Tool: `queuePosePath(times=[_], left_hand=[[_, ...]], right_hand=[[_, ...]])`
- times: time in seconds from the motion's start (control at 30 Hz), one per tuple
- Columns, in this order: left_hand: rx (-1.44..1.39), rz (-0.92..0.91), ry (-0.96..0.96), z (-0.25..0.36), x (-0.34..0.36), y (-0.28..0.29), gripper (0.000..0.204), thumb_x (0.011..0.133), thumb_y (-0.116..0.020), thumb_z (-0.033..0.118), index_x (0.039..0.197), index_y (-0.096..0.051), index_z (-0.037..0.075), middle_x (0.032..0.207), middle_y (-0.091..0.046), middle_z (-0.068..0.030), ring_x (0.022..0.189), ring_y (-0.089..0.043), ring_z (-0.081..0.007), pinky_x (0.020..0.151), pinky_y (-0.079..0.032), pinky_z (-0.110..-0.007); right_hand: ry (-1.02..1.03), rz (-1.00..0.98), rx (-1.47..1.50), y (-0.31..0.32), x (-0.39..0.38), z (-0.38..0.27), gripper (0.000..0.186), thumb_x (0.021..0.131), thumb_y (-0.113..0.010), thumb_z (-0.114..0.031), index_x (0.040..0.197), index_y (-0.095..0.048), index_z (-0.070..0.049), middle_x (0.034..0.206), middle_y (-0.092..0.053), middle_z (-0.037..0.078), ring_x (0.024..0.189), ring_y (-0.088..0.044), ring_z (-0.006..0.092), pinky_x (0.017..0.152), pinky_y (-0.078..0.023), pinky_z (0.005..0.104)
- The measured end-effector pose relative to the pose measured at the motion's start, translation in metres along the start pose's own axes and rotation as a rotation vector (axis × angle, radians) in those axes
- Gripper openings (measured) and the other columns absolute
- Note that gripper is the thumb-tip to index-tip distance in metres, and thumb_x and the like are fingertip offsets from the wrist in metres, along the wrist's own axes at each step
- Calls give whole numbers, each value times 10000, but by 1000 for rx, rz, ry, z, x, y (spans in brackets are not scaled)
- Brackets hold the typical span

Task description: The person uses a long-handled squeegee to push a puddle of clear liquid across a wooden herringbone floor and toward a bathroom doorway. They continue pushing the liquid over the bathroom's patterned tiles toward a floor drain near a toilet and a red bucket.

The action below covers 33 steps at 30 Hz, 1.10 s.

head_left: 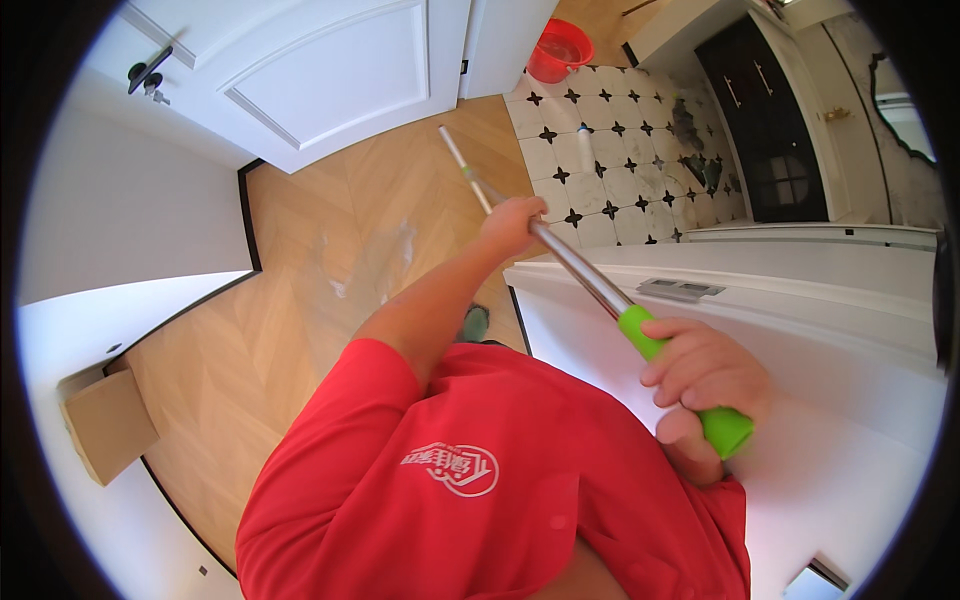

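My right hand point(712, 380) is wrapped round the bright green grip at the near end of a flat mop point(585, 270). Farther along its shiny metal pole, my left hand point(512, 222) is closed. The mop slants from lower right to upper left. Its narrow pale head, with a green part at the middle, shows edge-on over the wood floor beside the white door point(330, 90); whether it touches the floor I cannot tell. Below my left forearm, a crumpled clear plastic sheet point(390, 255) lies on the wood floor.
A red bucket point(560, 52) stands at the back by the door frame. On the patterned tiles is a white cylindrical thing point(585, 148). A black cabinet point(765, 120) is at the right, and a cardboard box point(108, 425) at the left wall. A white ledge point(800, 320) runs close at my right.
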<state>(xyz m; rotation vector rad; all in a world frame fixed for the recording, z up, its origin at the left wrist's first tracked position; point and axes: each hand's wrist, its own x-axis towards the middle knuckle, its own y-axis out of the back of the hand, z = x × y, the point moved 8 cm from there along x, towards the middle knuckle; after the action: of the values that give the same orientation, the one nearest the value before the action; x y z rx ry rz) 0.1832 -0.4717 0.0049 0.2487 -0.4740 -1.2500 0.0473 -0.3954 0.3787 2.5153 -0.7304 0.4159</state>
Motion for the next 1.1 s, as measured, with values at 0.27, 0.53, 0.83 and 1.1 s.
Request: queuePosePath(times=[0.27,0.53,0.83,1.1], left_hand=[[-11,-152,214,-38,-13,66,362,704,-708,101,1037,-575,56,869,-616,-128,903,-585,-338,763,-471,-421],[-16,-54,286,-85,6,235,471,781,-740,202,1194,-561,63,1090,-615,-113,1039,-578,-261,914,-456,-359],[-375,312,227,-23,32,445,292,949,-521,130,1219,-542,20,1129,-616,-78,1054,-569,-150,930,-430,-289],[-624,140,-477,121,-14,531,761,858,-359,737,1301,-487,131,1008,-607,-140,851,-588,-282,911,-404,-541]], right_hand=[[29,102,304,-32,53,71,322,700,-816,-60,900,-563,-57,732,-616,53,721,-629,214,867,-488,450],[-82,250,364,-91,178,169,111,858,-629,-41,845,-520,-29,688,-557,17,606,-545,88,748,-522,324],[-597,-202,24,-239,274,245,233,874,-660,-266,891,-591,-44,675,-553,19,629,-514,108,581,-419,284],[-55,-723,205,-365,301,221,172,824,-669,-153,961,-591,-84,765,-599,115,704,-582,283,630,-445,388]])
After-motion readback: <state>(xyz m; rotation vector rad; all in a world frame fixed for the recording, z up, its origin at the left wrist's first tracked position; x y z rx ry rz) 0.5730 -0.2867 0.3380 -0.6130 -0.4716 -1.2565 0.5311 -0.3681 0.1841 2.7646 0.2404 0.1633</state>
